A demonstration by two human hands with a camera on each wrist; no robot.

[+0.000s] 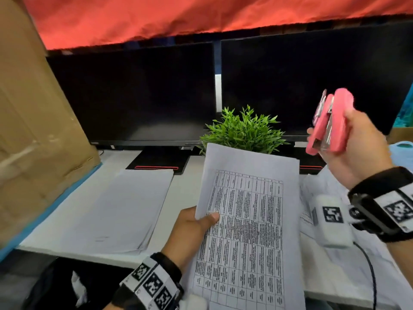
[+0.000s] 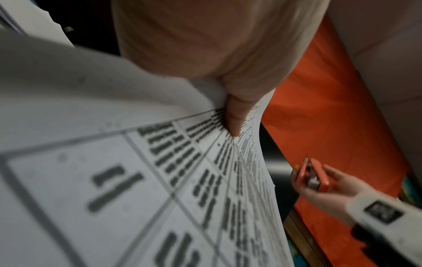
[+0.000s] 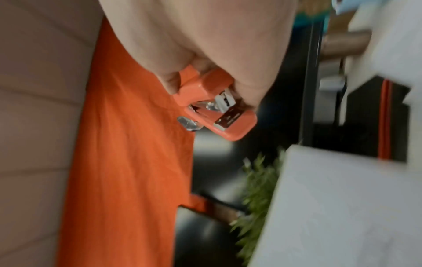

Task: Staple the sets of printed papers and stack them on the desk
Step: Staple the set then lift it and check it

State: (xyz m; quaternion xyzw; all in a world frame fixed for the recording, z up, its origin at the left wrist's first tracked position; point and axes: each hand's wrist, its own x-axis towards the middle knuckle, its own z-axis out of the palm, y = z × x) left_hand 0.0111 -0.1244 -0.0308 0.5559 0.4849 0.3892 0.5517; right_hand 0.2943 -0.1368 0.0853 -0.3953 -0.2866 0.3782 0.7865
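My left hand (image 1: 196,222) pinches a set of printed papers (image 1: 250,229) by its left edge, thumb on top, and holds it above the desk (image 1: 183,189). The top sheet shows a table of small text (image 2: 182,162). My right hand (image 1: 348,148) grips a pink stapler (image 1: 328,124), raised in the air to the right of the papers and apart from them. The stapler (image 3: 214,106) has its mouth pointing down toward the papers. A white stack of papers (image 1: 116,211) lies flat on the desk at the left.
Two dark monitors (image 1: 138,92) stand at the back with a small green plant (image 1: 243,130) between them. A cardboard sheet (image 1: 33,130) leans at the left. More loose papers (image 1: 330,247) lie on the right under my right wrist. Red cloth (image 1: 178,16) hangs above.
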